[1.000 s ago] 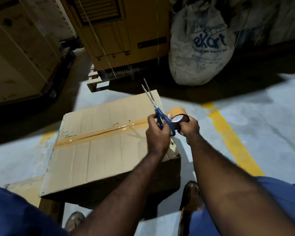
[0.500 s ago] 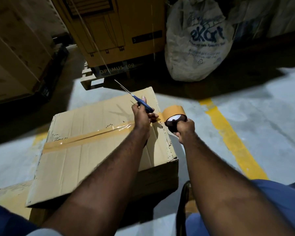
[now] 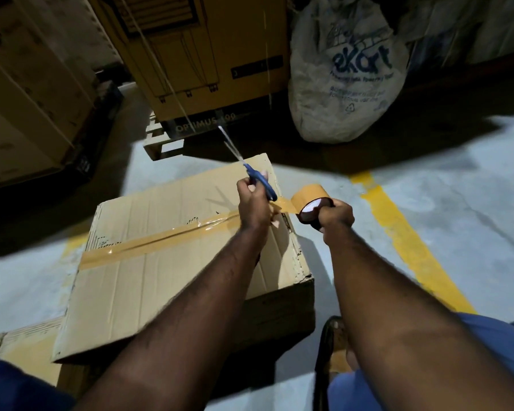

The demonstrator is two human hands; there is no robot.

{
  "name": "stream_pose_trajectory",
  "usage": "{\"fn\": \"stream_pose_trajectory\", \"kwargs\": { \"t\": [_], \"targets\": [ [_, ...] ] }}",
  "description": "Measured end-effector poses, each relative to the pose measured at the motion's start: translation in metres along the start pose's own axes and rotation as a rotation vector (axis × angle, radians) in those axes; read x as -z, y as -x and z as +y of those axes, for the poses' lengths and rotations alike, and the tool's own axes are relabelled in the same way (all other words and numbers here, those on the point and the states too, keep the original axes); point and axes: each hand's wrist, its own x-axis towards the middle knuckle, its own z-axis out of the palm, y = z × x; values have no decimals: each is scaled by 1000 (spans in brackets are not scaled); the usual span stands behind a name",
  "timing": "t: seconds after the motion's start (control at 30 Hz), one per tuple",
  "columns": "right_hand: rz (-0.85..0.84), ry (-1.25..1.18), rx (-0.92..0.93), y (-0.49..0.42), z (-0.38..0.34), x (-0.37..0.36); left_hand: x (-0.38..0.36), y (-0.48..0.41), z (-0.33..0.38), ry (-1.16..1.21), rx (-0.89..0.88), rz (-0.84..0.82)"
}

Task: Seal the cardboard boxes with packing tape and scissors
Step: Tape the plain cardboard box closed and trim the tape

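Observation:
A closed cardboard box [image 3: 149, 280] lies in front of me on the floor, with a strip of brown tape [image 3: 149, 243] running along its top seam to the right edge. My left hand [image 3: 254, 207] grips blue-handled scissors [image 3: 257, 180] over the box's right end; their blurred blades point up and away. My right hand [image 3: 336, 216] holds the brown tape roll [image 3: 310, 203] just past the box's right edge. A short stretch of tape runs from the roll to the box under my left hand.
A second cardboard box [image 3: 27, 354] sits low at the left under the first. A large yellow carton [image 3: 208, 48] on a pallet and a white sack [image 3: 347, 72] stand behind. A yellow floor line [image 3: 410, 250] runs at the right. My sandalled foot [image 3: 334, 342] is by the box.
My left hand with the scissors swung left and away from the roll, then came back toward it; the blades now point more upright. The roll has stayed beside the box's right edge.

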Motion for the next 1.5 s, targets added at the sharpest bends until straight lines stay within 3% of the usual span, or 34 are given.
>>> {"fn": "stream_pose_trajectory", "kwargs": {
  "t": [0.23,0.47,0.7,1.23,1.5],
  "targets": [
    [-64,-59,-35,-16,11,-2,-5,102,-9,-448,169,-159],
    [-79,-58,43,4,-1,13,-14,134,3,-506,301,-345],
    [-100,-42,59,3,-2,13,-16,136,11,-434,394,-305],
    [-86,-60,49,1,0,12,-37,110,14,-445,401,-244],
    [-123,-183,-72,-2,6,8,-38,99,14,-370,420,-187]
  ]
}}
